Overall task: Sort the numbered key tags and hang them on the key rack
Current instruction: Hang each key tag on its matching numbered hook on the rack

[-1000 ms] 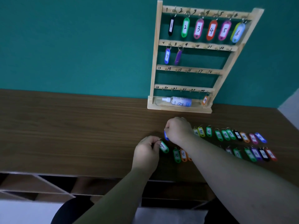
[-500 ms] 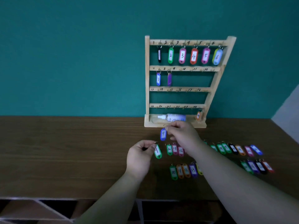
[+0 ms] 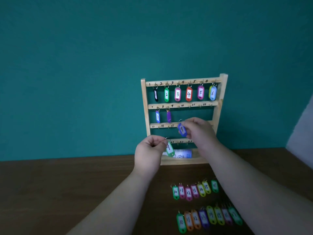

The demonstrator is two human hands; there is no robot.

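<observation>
Head view: the right-hand grip pinches the blue plastic key tag numbered 9, ring uppermost, in front of the third rail of the pale wooden key rack. The left-hand grip pinches the ring of a green plastic key tag also marked 9, which hangs below and to the left of the right-hand grip. The bare hook labelled 9 lies above and slightly left of the right-hand grip, next to the hung purple tag. Done well, the ring is probably lifted just above that hook and lowered onto it without knocking the purple tag. Half a second earlier both grips were low over the brown worktop, just in front of the rack's base; both have since risen.
</observation>
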